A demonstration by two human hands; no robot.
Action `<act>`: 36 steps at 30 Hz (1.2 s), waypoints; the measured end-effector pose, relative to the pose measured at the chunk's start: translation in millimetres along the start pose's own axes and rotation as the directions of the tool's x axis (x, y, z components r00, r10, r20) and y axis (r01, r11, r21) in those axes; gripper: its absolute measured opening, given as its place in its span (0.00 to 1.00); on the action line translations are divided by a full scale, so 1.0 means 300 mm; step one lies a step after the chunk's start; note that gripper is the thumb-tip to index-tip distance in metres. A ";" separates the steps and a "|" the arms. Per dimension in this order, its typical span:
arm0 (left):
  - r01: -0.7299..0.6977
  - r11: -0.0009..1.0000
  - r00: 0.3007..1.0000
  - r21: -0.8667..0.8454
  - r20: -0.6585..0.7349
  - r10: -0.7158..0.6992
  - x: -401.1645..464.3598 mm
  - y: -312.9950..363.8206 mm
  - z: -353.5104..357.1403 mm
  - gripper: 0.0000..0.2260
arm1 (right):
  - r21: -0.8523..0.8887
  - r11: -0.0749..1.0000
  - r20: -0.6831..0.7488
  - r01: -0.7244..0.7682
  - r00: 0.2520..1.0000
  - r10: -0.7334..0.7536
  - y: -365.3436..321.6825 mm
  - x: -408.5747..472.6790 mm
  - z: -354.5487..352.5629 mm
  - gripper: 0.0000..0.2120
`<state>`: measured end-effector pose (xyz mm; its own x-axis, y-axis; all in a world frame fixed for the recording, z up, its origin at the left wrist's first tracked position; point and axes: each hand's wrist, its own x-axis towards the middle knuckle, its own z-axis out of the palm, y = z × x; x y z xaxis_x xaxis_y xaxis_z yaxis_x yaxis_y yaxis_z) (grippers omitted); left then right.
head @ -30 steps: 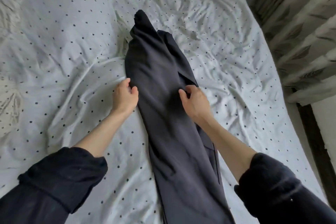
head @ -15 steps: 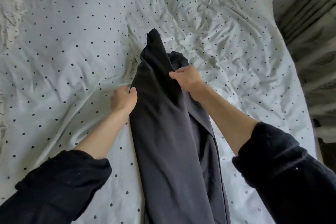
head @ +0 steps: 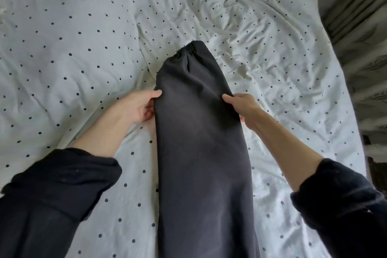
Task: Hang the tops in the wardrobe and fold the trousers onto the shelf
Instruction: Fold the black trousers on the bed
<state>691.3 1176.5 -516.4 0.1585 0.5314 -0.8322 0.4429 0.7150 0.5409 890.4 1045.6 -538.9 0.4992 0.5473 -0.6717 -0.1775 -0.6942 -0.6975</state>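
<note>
Dark grey trousers (head: 199, 142) lie lengthwise down the middle of the bed, legs laid one on the other, with the gathered elastic end (head: 189, 47) pointing away from me. My left hand (head: 136, 107) pinches the left edge of the trousers, thumb on top and fingers tucked under the cloth. My right hand (head: 243, 104) grips the right edge at the same height, thumb on top. The near end of the trousers runs out of the bottom of the view.
A crumpled white duvet with black dots (head: 83, 37) covers the bed. Patterned grey curtains (head: 360, 37) hang along the right side, beyond the bed's edge. My dark sleeves fill both lower corners.
My right hand has let go of the upper fold near the far end and come back to the right edge. The trousers now lie flatter and narrower, and my left hand has taken the left edge.
</note>
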 end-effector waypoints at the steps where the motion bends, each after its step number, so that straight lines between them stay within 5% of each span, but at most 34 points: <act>1: -0.015 0.999 1.000 -0.031 0.006 0.015 0.000 0.017 0.003 0.06 | 0.024 0.999 0.008 0.021 1.000 -0.021 -0.011 0.001 -0.004 0.08; 5: -0.254 0.966 0.954 -0.057 -0.179 0.240 0.010 0.050 -0.024 0.07 | 0.087 0.993 -0.068 0.079 0.995 -0.073 -0.044 0.021 -0.026 0.07; 8: -0.195 0.981 0.953 0.000 -0.236 0.190 0.028 -0.003 -0.037 0.05 | -0.046 0.998 -0.037 0.039 0.998 -0.041 -0.015 0.024 -0.001 0.08; 15: -0.041 0.993 0.994 0.111 0.106 0.029 0.014 -0.031 -0.091 0.10 | -0.028 1.000 0.098 0.005 0.995 -0.002 0.040 -0.031 0.007 0.10; 17: -0.112 0.990 0.993 0.084 0.044 0.108 0.011 -0.027 -0.071 0.07 | -0.012 1.000 0.045 0.004 0.999 -0.004 0.028 -0.037 -0.005 0.04; 20: -0.192 0.974 0.973 0.119 -0.108 0.205 0.011 -0.052 -0.028 0.09 | -0.087 0.996 -0.111 0.034 0.993 -0.044 0.033 -0.029 -0.015 0.16; 22: -0.244 0.950 0.948 0.194 -0.160 0.276 0.002 -0.093 -0.018 0.10 | -0.115 0.993 -0.105 0.022 0.994 -0.034 0.065 -0.056 -0.010 0.13; 29: -0.367 0.846 0.880 0.385 -0.150 0.450 -0.133 -0.269 -0.051 0.14 | -0.124 0.990 -0.030 -0.073 0.997 0.070 0.296 -0.317 -0.033 0.24; 36: -0.398 0.847 0.889 0.352 -0.080 0.451 -0.315 -0.616 0.002 0.15 | -0.202 0.979 -0.118 -0.021 0.993 -0.003 0.508 -0.617 -0.006 0.15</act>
<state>595.0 993.8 -537.7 0.2700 0.8312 -0.4860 0.6229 0.2341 0.7464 772.3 837.7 -520.6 0.5968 0.4905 -0.6350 -0.0127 -0.7855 -0.6187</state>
